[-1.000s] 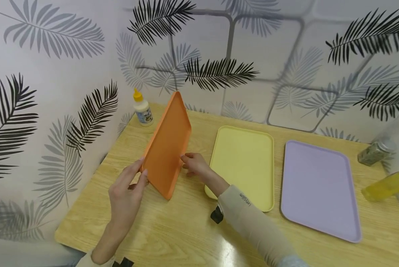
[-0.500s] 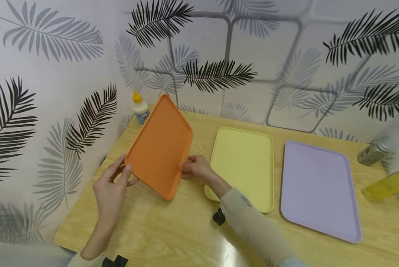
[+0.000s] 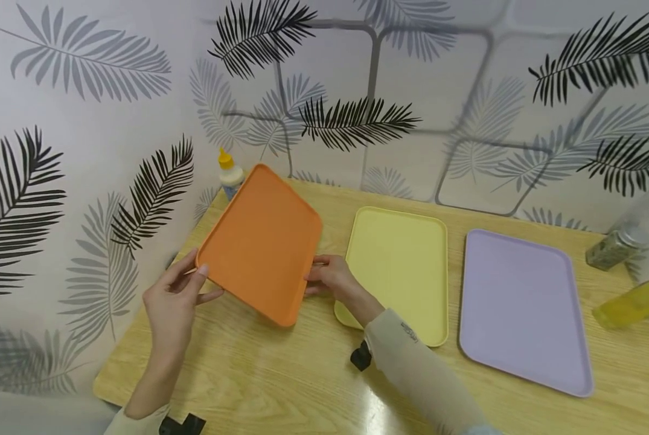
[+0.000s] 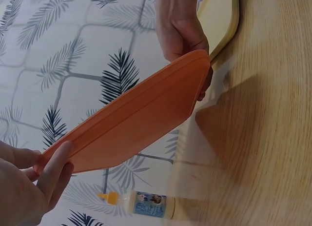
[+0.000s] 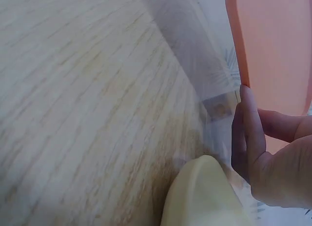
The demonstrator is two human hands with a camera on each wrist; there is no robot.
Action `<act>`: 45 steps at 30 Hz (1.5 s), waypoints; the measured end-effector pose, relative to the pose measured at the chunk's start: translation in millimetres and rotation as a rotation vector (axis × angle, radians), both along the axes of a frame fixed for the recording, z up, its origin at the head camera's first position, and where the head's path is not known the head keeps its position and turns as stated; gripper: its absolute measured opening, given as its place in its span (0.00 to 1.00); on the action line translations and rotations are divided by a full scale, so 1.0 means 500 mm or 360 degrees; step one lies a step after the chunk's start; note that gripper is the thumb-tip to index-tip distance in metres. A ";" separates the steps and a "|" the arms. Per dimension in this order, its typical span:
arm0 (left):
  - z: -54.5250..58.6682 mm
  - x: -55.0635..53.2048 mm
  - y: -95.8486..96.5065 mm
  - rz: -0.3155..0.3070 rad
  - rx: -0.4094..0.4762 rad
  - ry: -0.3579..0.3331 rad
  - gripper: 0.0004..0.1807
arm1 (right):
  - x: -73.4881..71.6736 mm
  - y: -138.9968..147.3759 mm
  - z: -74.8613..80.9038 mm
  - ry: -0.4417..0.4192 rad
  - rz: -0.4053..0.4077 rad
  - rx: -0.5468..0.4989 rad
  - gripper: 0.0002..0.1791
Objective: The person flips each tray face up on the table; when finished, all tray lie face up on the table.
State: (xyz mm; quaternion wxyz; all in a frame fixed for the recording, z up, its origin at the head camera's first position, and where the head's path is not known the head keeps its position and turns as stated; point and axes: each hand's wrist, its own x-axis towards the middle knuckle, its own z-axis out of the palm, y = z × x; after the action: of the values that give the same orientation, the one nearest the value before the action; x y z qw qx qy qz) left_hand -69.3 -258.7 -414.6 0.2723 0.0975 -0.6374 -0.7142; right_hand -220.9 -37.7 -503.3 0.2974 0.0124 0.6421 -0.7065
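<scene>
Both hands hold an orange tray [image 3: 261, 244] tilted above the left part of the table, its left side raised higher than its right. My left hand [image 3: 172, 299] pinches the tray's left corner, thumb on the upper face and fingers beneath, as the left wrist view shows. At the right edge, my right hand [image 3: 335, 279] pinches the rim between thumb and fingers; in the right wrist view the fingers [image 5: 246, 123] lie along the outside of the orange rim. A shadow of the tray falls on the wood in the left wrist view.
A yellow tray [image 3: 397, 272] lies right of the orange one, then a purple tray [image 3: 522, 308]. A glue bottle [image 3: 230, 175] stands behind the orange tray. At the right are a glass jar [image 3: 614, 248] and a bottle of yellow liquid [image 3: 631, 304]. A patterned wall borders the table.
The orange tray has swung from nearly upright to a flatter tilt, its left side lowered outward with the left hand. The right hand has shifted slightly right. The tray now partly covers the glue bottle.
</scene>
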 end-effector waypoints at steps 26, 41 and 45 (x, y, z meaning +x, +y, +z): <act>0.034 -0.132 -0.143 -0.1035 -0.0517 -0.0847 0.33 | 0.041 0.080 0.010 0.0139 0.0003 0.0114 0.33; -0.013 -0.224 -0.167 -0.1022 -0.0816 -0.1029 0.27 | 0.043 0.075 0.021 0.0221 -0.0171 0.0060 0.33; -0.020 -0.248 -0.162 -0.0972 -0.0918 -0.1037 0.26 | 0.027 0.066 0.018 0.0292 -0.0208 0.0080 0.38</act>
State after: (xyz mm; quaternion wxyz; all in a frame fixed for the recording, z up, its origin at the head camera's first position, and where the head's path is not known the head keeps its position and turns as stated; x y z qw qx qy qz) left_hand -193.2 -339.9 -424.8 -0.1444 0.0452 -0.8589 -0.4893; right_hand -207.4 -4.6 -494.2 0.1901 -0.0030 0.6820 -0.7062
